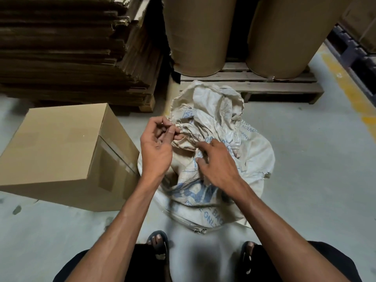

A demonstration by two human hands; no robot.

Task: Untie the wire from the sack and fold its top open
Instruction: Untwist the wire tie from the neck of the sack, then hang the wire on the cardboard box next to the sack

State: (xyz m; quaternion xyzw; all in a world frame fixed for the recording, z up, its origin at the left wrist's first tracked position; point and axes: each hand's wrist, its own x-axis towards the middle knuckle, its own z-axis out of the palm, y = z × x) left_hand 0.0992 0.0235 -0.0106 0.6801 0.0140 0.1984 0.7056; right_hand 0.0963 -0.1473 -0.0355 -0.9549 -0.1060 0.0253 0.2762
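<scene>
A white woven sack [250, 151] with blue print stands on the floor in front of me, its top bunched and crumpled. A thin wire [190, 137] runs around the gathered neck near the middle. My left hand [157, 145] pinches one end of the wire between thumb and fingers at the left of the neck. My right hand [217, 161] rests on the sack just right of the neck, fingers curled onto the fabric beside the wire.
A closed cardboard box [61, 151] stands touching the sack's left side. A stack of flattened cartons [71, 47] on a pallet is behind it. Two large brown paper rolls [199, 35] stand on a wooden pallet [280, 86] behind the sack. My sandalled feet [160, 247] are below.
</scene>
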